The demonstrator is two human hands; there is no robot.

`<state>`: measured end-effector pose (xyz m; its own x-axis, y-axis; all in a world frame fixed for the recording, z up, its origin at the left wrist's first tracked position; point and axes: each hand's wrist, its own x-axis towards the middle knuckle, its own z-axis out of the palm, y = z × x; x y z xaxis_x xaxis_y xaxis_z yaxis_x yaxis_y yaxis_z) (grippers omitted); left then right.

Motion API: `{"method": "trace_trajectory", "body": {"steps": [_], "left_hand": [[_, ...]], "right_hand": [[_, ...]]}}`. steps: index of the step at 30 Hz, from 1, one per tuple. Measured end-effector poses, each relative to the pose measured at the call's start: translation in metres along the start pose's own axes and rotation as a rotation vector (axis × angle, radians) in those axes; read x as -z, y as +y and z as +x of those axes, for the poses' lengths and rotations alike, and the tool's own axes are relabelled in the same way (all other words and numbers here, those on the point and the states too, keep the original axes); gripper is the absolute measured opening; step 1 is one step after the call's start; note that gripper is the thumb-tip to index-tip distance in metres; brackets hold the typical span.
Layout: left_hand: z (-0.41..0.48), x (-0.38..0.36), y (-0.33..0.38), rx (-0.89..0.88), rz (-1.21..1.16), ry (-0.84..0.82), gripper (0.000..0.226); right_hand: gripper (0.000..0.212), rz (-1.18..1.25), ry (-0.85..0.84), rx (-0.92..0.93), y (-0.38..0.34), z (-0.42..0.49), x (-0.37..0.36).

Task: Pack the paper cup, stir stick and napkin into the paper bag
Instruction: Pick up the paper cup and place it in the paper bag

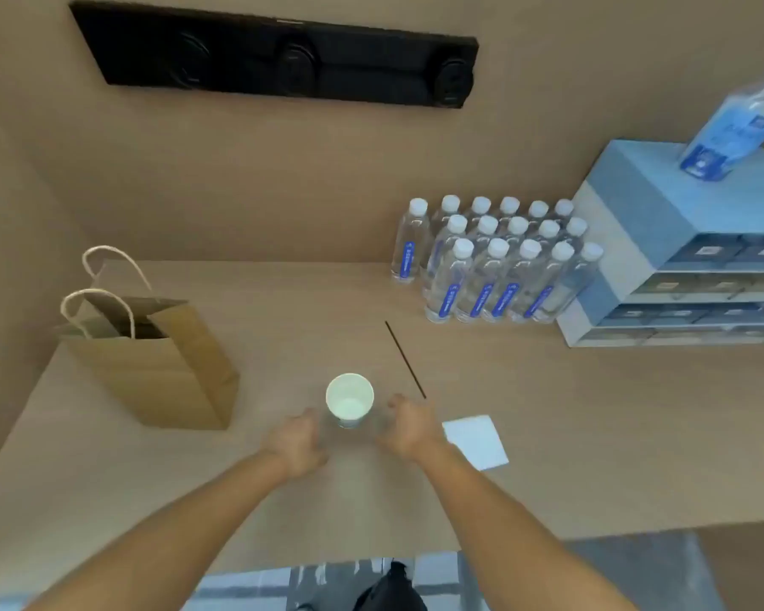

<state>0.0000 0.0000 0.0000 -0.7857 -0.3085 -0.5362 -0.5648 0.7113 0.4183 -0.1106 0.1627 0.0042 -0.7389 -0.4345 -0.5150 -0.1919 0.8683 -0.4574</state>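
The cup (350,399) stands upright and empty on the counter (592,434), mouth up, so it can be taken from both sides. The left hand (293,443) sits just left of the cup and the right hand (409,427) just right of it; each grip is open, fingers loosely curled and holding nothing, seemingly about to close on the cup.

Well left of the cup and a little farther back, the bag (159,359) stands with its mouth spread and both handles up, ready to be loaded from above. The stick (405,359) lies flat just right of the cup, slanting away. The napkin (476,441) lies flat right of the cup, beside the right wrist.

Count: one cup, one stick, one napkin, one bag, two hands. Nothing looks packed yet.
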Motion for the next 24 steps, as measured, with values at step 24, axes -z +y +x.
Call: {"method": "trace_trajectory", "body": {"steps": [24], "left_hand": [[-0.11, 0.202, -0.024, -0.155, -0.446, 0.19, 0.037]], "right_hand": [[0.059, 0.143, -0.308, 0.762, -0.208, -0.013, 0.108]]}}
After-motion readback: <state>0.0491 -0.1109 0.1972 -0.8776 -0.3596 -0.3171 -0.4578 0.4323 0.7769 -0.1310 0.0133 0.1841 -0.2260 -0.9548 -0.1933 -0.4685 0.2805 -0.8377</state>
